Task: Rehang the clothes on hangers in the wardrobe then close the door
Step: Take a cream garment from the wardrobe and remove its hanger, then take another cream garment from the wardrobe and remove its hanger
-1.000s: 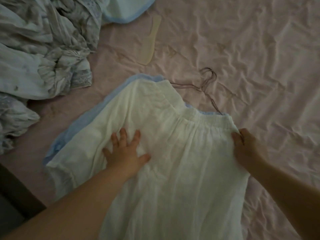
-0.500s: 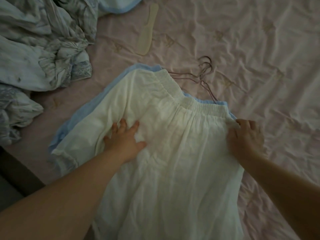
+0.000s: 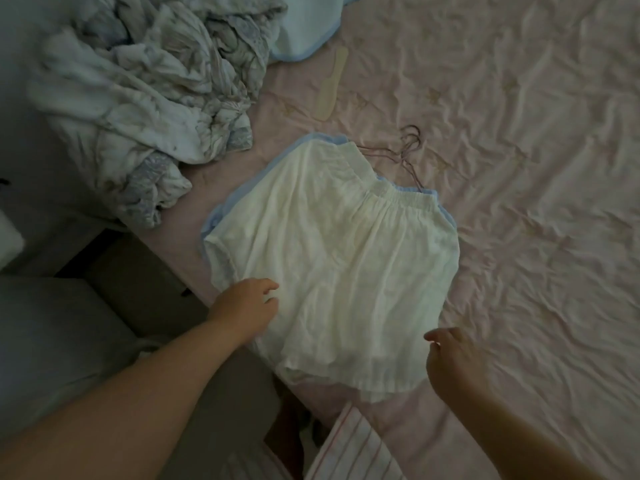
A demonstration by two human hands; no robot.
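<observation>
The white skirt (image 3: pixel 332 258) lies flat on the bed (image 3: pixel 519 168), over a blue garment (image 3: pixel 211 220) and wire hangers (image 3: pixel 408 147). It looks thin, light and limp, so hold the elastic waistband. The left hand (image 3: pixel 247 306) touches its edge with relaxed fingers; the right hand (image 3: pixel 450 362) hovers open.

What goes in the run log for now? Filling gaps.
skirt flat on bed | hanger under waistband | left hand, right hand at hem, open
</observation>
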